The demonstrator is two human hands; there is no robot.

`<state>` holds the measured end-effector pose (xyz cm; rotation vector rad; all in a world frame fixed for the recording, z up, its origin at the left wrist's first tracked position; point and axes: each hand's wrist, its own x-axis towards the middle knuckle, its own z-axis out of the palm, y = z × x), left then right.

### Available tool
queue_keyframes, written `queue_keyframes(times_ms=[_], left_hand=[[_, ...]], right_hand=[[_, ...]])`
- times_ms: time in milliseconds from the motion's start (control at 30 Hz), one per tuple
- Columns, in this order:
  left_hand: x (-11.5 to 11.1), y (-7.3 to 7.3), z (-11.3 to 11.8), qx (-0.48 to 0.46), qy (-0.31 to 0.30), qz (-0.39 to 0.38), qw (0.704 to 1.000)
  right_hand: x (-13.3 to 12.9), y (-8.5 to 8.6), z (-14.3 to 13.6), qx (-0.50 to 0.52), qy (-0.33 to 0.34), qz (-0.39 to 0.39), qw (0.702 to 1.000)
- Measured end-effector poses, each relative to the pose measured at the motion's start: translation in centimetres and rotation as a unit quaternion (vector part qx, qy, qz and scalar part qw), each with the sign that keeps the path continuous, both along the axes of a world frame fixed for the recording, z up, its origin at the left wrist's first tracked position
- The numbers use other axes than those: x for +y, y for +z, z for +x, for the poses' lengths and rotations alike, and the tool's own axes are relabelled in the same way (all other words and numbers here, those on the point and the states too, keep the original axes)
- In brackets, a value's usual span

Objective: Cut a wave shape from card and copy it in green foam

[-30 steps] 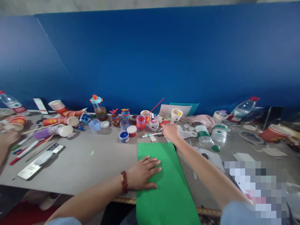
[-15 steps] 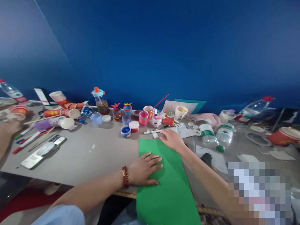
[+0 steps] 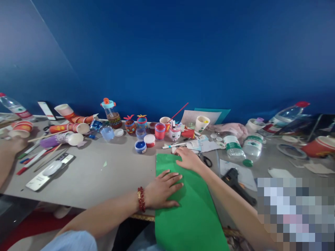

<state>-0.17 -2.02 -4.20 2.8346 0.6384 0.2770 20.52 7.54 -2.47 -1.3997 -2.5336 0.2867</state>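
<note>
Right hand (image 3: pixel 190 159) has drawn back to the green sheet (image 3: pixel 193 216), fingers apart; spread left hand (image 3: pixel 164 190) seemingly steadies it

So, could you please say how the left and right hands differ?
The left hand lies flat on the green sheet, fingers spread; the right hand curls near its far edge. The left wears a red beaded bracelet; the right shows none. Both are palm down.

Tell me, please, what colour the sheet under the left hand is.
The sheet is plain green, which shows best in the head view.
</note>
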Motion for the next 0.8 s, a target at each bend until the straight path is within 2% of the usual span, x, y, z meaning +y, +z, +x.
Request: queue_keyframes(times_ms=[367, 433, 467, 533, 600, 633, 700, 800], left_hand=[[0.0, 0.3, 0.0, -0.033, -0.012, -0.004, 0.999], [0.1, 0.4, -0.2, -0.084, 0.022, -0.014, 0.996], [0.3, 0.6, -0.4, -0.129, 0.063, -0.016, 0.989], [1.1, 0.9, -1.0, -0.246, 0.186, -0.008, 0.951], [2.2, 1.2, -1.8, -0.353, 0.297, -0.003, 0.887], [2.9, 1.2, -2.2, -0.394, 0.329, -0.017, 0.858], [4.0, 1.1, -2.6, -0.44, 0.355, -0.118, 0.816], [4.6, 0.6, -2.5, -0.432, 0.318, -0.333, 0.775]], right_hand=[[0.1, -0.3, 0.3, 0.099, -0.009, -0.039, 0.994], [0.2, -0.2, 0.5, 0.115, -0.001, -0.051, 0.992], [0.3, 0.0, 0.6, 0.125, 0.007, -0.057, 0.991], [0.2, 0.4, 0.8, 0.158, 0.026, -0.072, 0.984], [0.1, 0.9, 1.2, 0.206, 0.038, -0.085, 0.974], [0.0, 1.1, 1.3, 0.229, 0.037, -0.088, 0.969], [-0.2, 1.5, 1.5, 0.259, 0.028, -0.088, 0.961], [-0.5, 1.7, 1.6, 0.28, 0.016, -0.08, 0.956]])
